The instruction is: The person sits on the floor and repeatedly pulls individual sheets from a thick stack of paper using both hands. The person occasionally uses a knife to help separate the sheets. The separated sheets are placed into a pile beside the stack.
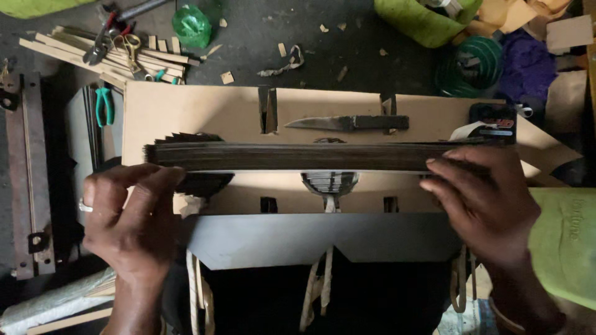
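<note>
A long dark stack of thin flat sheets (298, 156) stands on edge across a tan cardboard panel (205, 108). My left hand (127, 220) grips the stack's left end, with a ring on one finger. My right hand (481, 198) clasps its right end. A knife (347, 123) with a dark handle lies on the cardboard just beyond the stack. A grey sheet (323, 239) lies under the near edge, between my hands.
Wooden strips with pliers and scissors (108, 46) lie at the far left. A green-handled tool (103, 104) rests beside the cardboard. Also around are a metal bar (28, 174) at left, a green wire coil (469, 65), purple cloth (528, 65), and lime-green fabric (565, 239) at right.
</note>
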